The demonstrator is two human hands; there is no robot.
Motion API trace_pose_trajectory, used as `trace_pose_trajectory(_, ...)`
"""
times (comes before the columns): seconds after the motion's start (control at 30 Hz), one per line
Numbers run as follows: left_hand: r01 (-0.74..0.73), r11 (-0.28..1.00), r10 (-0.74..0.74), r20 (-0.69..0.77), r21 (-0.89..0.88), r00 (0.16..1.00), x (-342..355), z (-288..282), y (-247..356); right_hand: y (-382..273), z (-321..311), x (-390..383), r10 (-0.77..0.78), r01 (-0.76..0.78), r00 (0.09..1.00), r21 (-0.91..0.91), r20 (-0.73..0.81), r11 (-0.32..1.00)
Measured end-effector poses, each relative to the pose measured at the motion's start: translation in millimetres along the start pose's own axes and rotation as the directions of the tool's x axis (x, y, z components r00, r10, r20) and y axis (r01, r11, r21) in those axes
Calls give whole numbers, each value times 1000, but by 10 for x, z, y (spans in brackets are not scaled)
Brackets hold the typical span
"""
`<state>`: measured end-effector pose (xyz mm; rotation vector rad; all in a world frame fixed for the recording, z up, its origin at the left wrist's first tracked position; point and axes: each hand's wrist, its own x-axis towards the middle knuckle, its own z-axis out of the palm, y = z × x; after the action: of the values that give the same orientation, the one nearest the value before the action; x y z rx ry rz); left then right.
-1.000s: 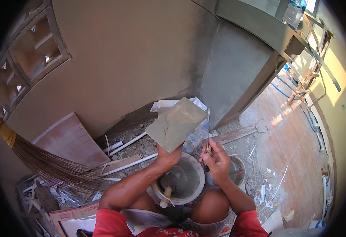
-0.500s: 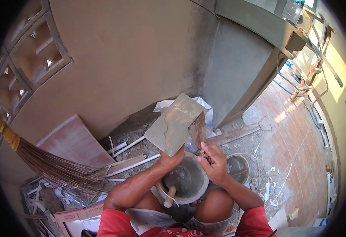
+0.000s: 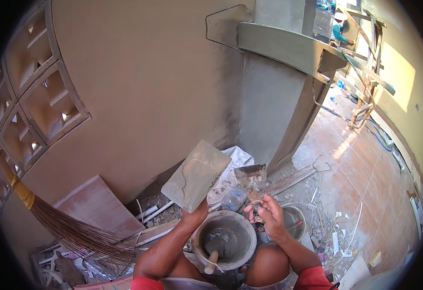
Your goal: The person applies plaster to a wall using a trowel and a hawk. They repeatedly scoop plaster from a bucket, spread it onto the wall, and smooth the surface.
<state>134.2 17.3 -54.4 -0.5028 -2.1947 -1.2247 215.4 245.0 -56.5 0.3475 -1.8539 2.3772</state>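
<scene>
My left hand (image 3: 195,215) holds up a square grey mortar board (image 3: 195,175), tilted, its face smeared with cement. My right hand (image 3: 265,217) grips the handle of a trowel (image 3: 252,180) whose blade points upward just right of the board, not touching it. Below both hands, between my knees, stands a round bucket (image 3: 198,233) coated in grey cement, with a wooden-handled tool (image 3: 212,261) lying inside it.
A plastered beige wall (image 3: 148,87) and grey concrete pillar (image 3: 269,111) rise ahead. A broom (image 3: 66,227), a tile slab (image 3: 98,208), pipes and rubble lie left. A second small bucket (image 3: 296,222) sits right. Wooden scaffolding (image 3: 366,87) and another person (image 3: 339,33) are far right.
The head view has lifted toward the wall. My right hand raised the trowel from the bucket area, swept it by the board, and now holds its blade upright beside it.
</scene>
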Motion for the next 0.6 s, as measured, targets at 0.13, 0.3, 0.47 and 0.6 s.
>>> trace_pose_trajectory(0.13,17,1000,-18,94,3,995,-55,-5,-26,-86,29,-21,51,-41,996,141,-71,989)
trace_pose_trajectory(0.3,109,990,-96,138,-89,986,-117,-26,13,-51,-27,-65,61,-48,995,153,-78,987)
trace_pose_trajectory(0.47,68,997,-64,109,-41,992,-90,-10,36,6,-60,-37,42,-30,996,147,-74,989)
trace_pose_trajectory(0.6,143,939,-144,19,-312,989,16,-22,263,-103,-18,-35,69,-53,994,186,-84,981)
